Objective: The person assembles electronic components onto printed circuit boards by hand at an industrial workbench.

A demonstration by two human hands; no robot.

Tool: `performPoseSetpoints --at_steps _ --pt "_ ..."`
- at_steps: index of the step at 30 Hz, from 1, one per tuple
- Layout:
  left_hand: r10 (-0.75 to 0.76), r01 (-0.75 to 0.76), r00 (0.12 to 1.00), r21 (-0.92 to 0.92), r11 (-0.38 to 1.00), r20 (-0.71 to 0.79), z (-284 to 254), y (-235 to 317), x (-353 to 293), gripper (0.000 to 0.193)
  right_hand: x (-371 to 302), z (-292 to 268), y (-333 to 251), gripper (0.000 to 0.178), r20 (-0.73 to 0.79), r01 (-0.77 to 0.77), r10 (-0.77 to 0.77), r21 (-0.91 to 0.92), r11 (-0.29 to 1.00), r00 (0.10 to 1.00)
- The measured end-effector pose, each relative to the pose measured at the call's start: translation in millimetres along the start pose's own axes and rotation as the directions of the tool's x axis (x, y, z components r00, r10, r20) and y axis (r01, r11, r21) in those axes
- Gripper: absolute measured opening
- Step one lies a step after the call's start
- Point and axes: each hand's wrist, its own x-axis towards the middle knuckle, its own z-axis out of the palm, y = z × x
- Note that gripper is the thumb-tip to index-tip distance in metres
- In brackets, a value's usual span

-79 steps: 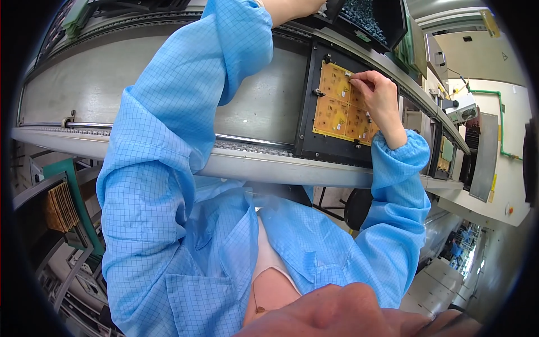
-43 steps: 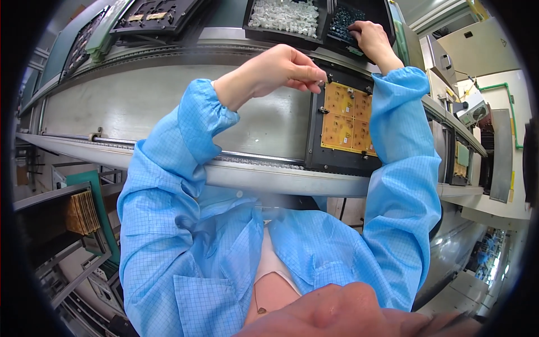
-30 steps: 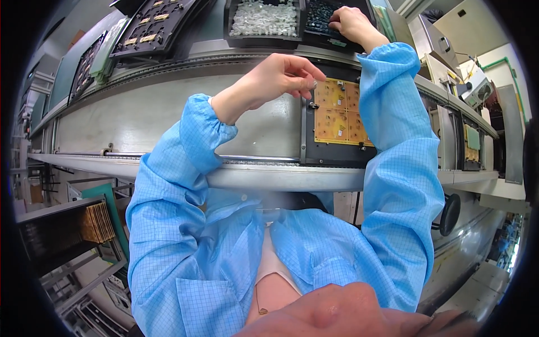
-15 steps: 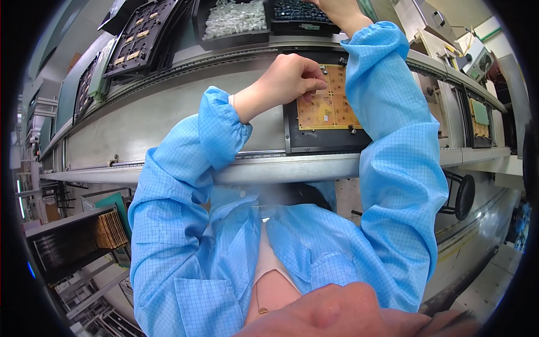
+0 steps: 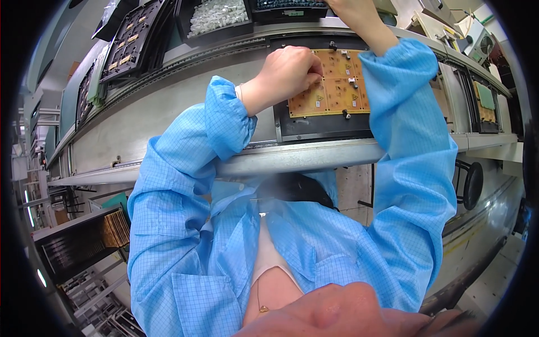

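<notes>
My left hand (image 5: 284, 76) is over the left part of an orange-yellow circuit board panel (image 5: 337, 92), its thumb and fingers curled together. Whatever those fingertips hold, if anything, is too small or hidden to make out. The board lies in a black carrier frame (image 5: 314, 132) on a conveyor; small white and black parts stand on it. My right hand (image 5: 356, 17) reaches past the board's far side, beside a black bin of dark small parts (image 5: 286, 4). Its fingers are mostly cut off by the upper picture edge, and my right sleeve covers the board's right side.
A bin of white small parts (image 5: 219, 17) stands beyond the conveyor. Black carriers (image 5: 130, 42) lean at the far left. Another carrier with a green piece (image 5: 484, 96) sits to the right. A metal rail (image 5: 303, 160) runs along the near edge; a rack of boards (image 5: 84, 241) stands lower left.
The view has shifted, and more of the board shows between my arms. My right hand has moved rightward from the dark parts' bin. My left hand stays pinched over the board.
</notes>
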Motion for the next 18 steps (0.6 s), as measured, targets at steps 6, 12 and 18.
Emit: performPoseSetpoints --at_steps 6,12,18 --pt "-0.073 0.075 0.992 -0.013 0.997 0.100 -4.4 11.4 5.4 0.015 54.0 28.5 39.1 0.012 -0.173 0.099 -0.136 -0.209 0.973 0.976" --pt "-0.084 0.086 0.996 -0.072 0.994 0.026 7.0 5.3 1.9 0.011 45.6 11.0 13.2 0.012 -0.128 0.167 -0.159 0.054 0.985 0.979" --pt "-0.099 0.099 0.995 -0.088 0.991 0.005 7.2 9.5 -0.6 0.012 17.5 -6.7 -14.1 0.012 -0.103 0.064 -0.030 0.342 0.938 0.994"
